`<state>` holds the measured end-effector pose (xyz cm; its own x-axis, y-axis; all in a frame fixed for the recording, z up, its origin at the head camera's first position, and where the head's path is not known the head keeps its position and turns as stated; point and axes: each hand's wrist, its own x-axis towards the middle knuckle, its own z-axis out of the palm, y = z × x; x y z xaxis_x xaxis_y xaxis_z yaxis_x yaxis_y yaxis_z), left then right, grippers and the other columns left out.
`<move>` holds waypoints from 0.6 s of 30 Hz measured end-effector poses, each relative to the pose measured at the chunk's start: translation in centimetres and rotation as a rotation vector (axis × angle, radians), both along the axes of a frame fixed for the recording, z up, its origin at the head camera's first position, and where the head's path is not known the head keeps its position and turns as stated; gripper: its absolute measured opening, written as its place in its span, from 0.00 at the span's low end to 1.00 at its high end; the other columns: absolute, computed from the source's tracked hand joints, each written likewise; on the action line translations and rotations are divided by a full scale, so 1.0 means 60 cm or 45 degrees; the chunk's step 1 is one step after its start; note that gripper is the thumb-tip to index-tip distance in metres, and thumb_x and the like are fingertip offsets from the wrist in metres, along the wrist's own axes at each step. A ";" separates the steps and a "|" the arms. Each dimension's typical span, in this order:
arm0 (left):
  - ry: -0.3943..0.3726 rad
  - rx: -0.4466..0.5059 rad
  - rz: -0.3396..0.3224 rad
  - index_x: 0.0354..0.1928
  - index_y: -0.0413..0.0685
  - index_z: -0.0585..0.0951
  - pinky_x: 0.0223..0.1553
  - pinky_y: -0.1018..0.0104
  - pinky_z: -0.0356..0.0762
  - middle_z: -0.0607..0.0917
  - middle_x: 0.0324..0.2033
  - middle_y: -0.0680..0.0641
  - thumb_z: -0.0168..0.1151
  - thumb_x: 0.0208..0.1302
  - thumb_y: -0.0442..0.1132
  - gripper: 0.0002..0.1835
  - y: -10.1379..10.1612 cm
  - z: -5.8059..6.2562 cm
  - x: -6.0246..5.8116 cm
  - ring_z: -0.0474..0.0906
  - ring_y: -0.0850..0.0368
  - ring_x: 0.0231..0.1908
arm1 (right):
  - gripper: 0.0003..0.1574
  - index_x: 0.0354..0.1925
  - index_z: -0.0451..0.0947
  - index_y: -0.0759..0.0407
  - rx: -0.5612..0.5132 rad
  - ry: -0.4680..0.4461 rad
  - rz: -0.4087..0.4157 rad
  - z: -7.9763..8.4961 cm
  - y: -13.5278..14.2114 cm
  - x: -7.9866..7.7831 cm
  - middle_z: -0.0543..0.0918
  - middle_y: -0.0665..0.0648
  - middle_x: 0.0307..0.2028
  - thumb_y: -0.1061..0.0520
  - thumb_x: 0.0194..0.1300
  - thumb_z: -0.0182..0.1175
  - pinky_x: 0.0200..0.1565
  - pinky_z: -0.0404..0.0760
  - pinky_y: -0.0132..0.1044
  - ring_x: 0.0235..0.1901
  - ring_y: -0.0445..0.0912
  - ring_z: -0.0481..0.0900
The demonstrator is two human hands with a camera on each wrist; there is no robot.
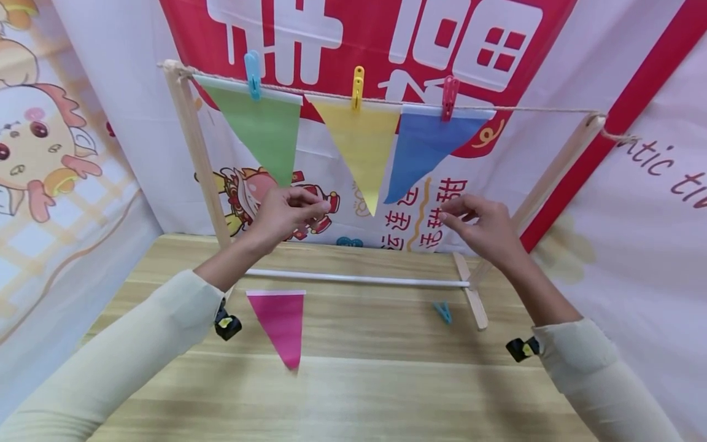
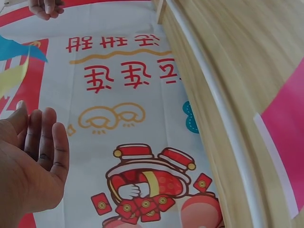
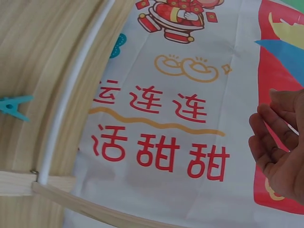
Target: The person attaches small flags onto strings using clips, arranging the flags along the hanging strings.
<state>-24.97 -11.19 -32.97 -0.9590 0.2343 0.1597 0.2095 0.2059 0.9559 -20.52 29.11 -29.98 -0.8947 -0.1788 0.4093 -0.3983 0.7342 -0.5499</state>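
A green pennant [image 1: 270, 132], a yellow pennant [image 1: 364, 138] and a blue pennant [image 1: 428, 144] hang from a string [image 1: 541, 109]. Holding them there are a light blue clothespin [image 1: 253, 73], a yellow clothespin [image 1: 358, 88] and a red clothespin [image 1: 449, 98]. My left hand [image 1: 287, 215] is raised near the green pennant's tip, fingers loosely bent and holding nothing. Right of the blue pennant, my right hand [image 1: 486, 227] is also in the air, empty, with relaxed fingers. On the table lie a magenta pennant [image 1: 282, 325] with a white top edge and a teal clothespin [image 1: 443, 312].
The string runs between a left wooden post [image 1: 193, 147] and a right wooden post [image 1: 560, 169]. A white rod [image 1: 359, 279] joins the stand low down, above the wooden table [image 1: 375, 393]. Behind hangs a printed red and white cloth [image 1: 353, 147].
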 end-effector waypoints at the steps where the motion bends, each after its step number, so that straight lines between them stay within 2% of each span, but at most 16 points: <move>1: 0.000 -0.004 0.005 0.53 0.43 0.92 0.31 0.67 0.90 0.95 0.35 0.49 0.79 0.75 0.48 0.16 -0.002 -0.002 0.000 0.93 0.52 0.35 | 0.16 0.59 0.90 0.58 0.002 -0.006 0.001 -0.004 0.001 0.000 0.95 0.60 0.51 0.52 0.79 0.73 0.47 0.81 0.17 0.48 0.54 0.91; 5: -0.012 -0.017 0.015 0.52 0.42 0.92 0.34 0.66 0.92 0.94 0.33 0.55 0.78 0.76 0.48 0.16 -0.007 -0.010 0.001 0.94 0.50 0.37 | 0.17 0.60 0.90 0.57 0.014 -0.018 0.006 -0.016 0.005 -0.001 0.95 0.60 0.52 0.52 0.79 0.73 0.47 0.81 0.16 0.47 0.53 0.91; 9: -0.048 -0.023 0.012 0.53 0.41 0.92 0.39 0.63 0.95 0.93 0.34 0.54 0.77 0.77 0.47 0.16 -0.014 -0.016 0.001 0.94 0.49 0.39 | 0.17 0.59 0.90 0.58 0.015 -0.044 0.014 -0.027 0.006 -0.002 0.95 0.60 0.50 0.51 0.80 0.73 0.45 0.81 0.16 0.46 0.54 0.90; 16: -0.060 -0.050 0.013 0.54 0.42 0.92 0.40 0.63 0.94 0.94 0.35 0.52 0.78 0.76 0.48 0.16 -0.022 -0.030 0.001 0.93 0.51 0.38 | 0.17 0.58 0.90 0.59 0.025 -0.070 -0.002 -0.044 0.010 -0.002 0.95 0.59 0.50 0.50 0.79 0.73 0.44 0.82 0.18 0.45 0.53 0.90; 18: -0.071 -0.050 0.012 0.54 0.42 0.92 0.41 0.61 0.95 0.95 0.37 0.52 0.78 0.76 0.47 0.17 -0.024 -0.034 0.001 0.94 0.48 0.40 | 0.17 0.57 0.91 0.60 0.032 -0.075 0.000 -0.049 0.011 -0.002 0.95 0.60 0.49 0.50 0.80 0.73 0.43 0.82 0.18 0.44 0.53 0.90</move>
